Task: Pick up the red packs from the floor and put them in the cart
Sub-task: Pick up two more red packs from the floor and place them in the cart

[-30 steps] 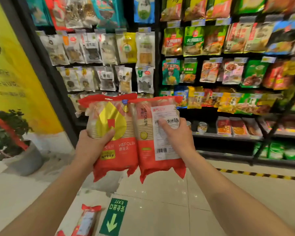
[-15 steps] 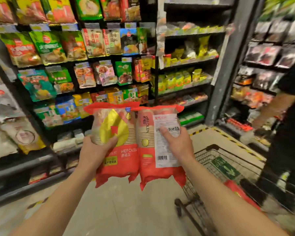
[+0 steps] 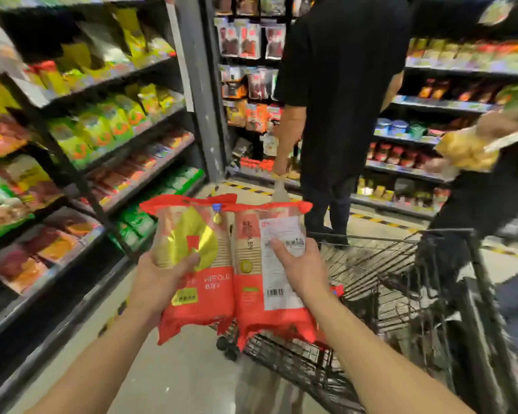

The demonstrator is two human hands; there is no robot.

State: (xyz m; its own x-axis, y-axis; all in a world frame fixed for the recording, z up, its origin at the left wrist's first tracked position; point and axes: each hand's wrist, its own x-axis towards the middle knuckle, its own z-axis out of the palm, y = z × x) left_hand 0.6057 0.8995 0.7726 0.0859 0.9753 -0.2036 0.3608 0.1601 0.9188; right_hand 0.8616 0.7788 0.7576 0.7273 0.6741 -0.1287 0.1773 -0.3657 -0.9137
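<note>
Left hand [image 3: 159, 282] fingers [image 3: 189, 259] wrap round the front-facing red pack [image 3: 204, 294], thumb pressed on its gold emblem. Right hand [image 3: 299, 270] fingers [image 3: 278, 245] clamp the second red pack [image 3: 251, 294], thumb on its white label. Both packs are upright, side by side and touching, held in the air just over the near left corner of the black wire cart [image 3: 371, 264]. Blurred shelves [image 3: 102, 150] stand to the left; a person in black [image 3: 341, 100] stands beyond the cart.
</note>
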